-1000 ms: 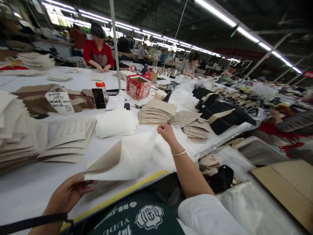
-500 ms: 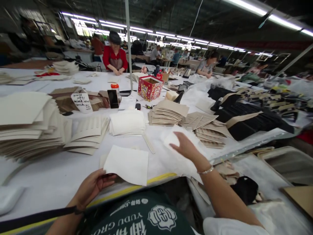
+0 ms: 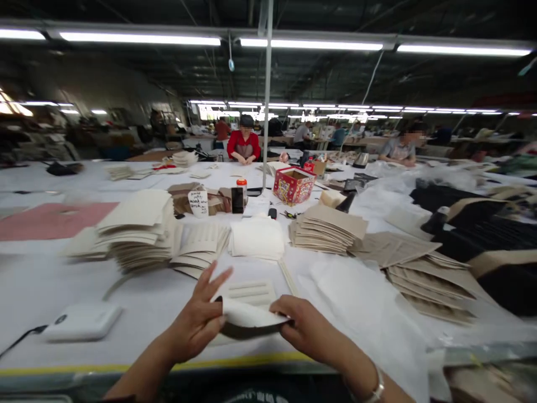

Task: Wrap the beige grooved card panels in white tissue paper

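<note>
Both of my hands hold a white sheet (image 3: 247, 314), which is bent and raised at its near edge, showing a dark underside. My left hand (image 3: 195, 322) pinches its left end between thumb and a finger, with two other fingers spread upward. At the right end, my right hand (image 3: 308, 330) has its fingers closed on the sheet. Just behind it lies a cream piece with raised strips (image 3: 251, 292), partly covered by the sheet. Farther back is a stack of white sheets (image 3: 257, 238). A narrow pale strip (image 3: 288, 278) lies to the right.
Cream stacks (image 3: 140, 229) stand left and tan stacks (image 3: 329, 226) right. A white device (image 3: 81, 323) with a cable lies at the left front. Beyond are a phone (image 3: 238, 200), a red box (image 3: 294, 186) and a pole (image 3: 267, 112). Co-workers sit across the table.
The view has swung left and up. My right hand has come from the translucent sheeting to the white sheet and taken its right end. The sheet is now lifted and bent, uncovering the piece with strips.
</note>
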